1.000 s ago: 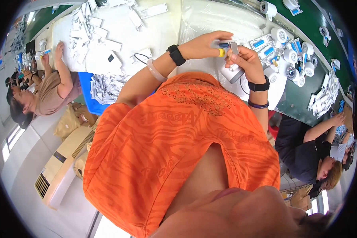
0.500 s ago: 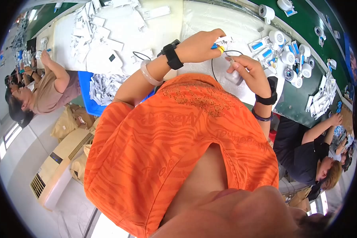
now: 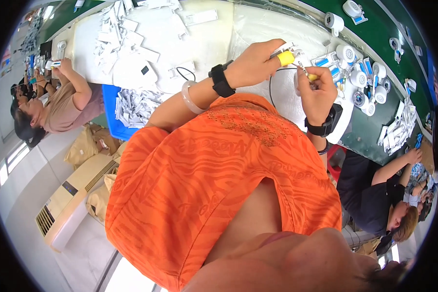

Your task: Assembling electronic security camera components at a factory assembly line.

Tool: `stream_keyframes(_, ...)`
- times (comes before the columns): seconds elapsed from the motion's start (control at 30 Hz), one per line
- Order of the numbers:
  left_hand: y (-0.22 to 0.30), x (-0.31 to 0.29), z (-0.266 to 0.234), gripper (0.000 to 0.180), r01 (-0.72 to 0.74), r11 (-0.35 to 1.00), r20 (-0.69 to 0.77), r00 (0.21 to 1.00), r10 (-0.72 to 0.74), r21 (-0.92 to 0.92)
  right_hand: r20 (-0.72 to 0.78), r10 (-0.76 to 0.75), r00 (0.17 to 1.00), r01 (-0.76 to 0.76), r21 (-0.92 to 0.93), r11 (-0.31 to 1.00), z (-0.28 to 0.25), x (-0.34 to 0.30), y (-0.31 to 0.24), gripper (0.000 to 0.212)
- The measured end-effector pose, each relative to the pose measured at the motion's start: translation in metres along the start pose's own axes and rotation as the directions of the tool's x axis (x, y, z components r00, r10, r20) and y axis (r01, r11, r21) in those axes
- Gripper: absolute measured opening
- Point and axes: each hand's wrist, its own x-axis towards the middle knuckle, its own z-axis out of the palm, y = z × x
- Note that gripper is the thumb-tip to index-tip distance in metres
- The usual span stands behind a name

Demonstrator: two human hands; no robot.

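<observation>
My left hand (image 3: pixel 263 58), with a yellow cover on a fingertip, grips a white plastic part (image 3: pixel 298 52) above the table. My right hand (image 3: pixel 318 90) is raised close beside it, thumb and finger pinched on a thin, light-coloured piece (image 3: pixel 302 65) that points at the white part. Something yellow also shows between the fingers of that hand. What the thin piece is, I cannot make out. A black cable loops over the table just below the left hand. Black bands circle both wrists.
White fan-like units with blue parts (image 3: pixel 358 79) crowd the right side. Flat white pieces (image 3: pixel 116 36) are heaped at the far left, near a white box (image 3: pixel 142 72). A blue bin (image 3: pixel 113 112) of white pieces stands by my left arm. Other people sit at both sides.
My right hand has risen from beside a small pale bottle, and its pinched fingers now meet the white part. My left hand has shifted slightly right, turning the part.
</observation>
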Motion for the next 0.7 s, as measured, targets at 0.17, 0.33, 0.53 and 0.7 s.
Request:
stream_keyframes(0.17, 0.002, 0.002, 0.004, 0.030, 0.031, 0.952, 0.020, 0.999, -0.026, -0.304, -0.046, -0.187, 0.981, 0.191, 0.094, 0.977, 0.005, 0.009, -0.012, 0.017)
stream_keyframes(0.33, 0.010, 0.001, 0.005, 0.035, 0.011, 0.926, 0.027, 1.000, 0.000, -0.376, -0.039, -0.212, 0.976, 0.215, 0.089, 0.972, 0.008, 0.001, -0.022, 0.016)
stream_keyframes(0.53, 0.016, -0.004, 0.006, 0.039, 0.007, 0.939, 0.060, 0.998, 0.014, -0.343, -0.073, -0.452, 0.889, 0.447, -0.067, 0.892, 0.007, 0.004, -0.021, 0.014)
stream_keyframes(0.7, 0.017, -0.007, 0.008, 0.039, 0.000, 0.966, 0.051, 0.999, 0.014, -0.259, -0.109, -0.457, 0.883, 0.448, -0.100, 0.888, 0.007, 0.001, -0.022, 0.018)
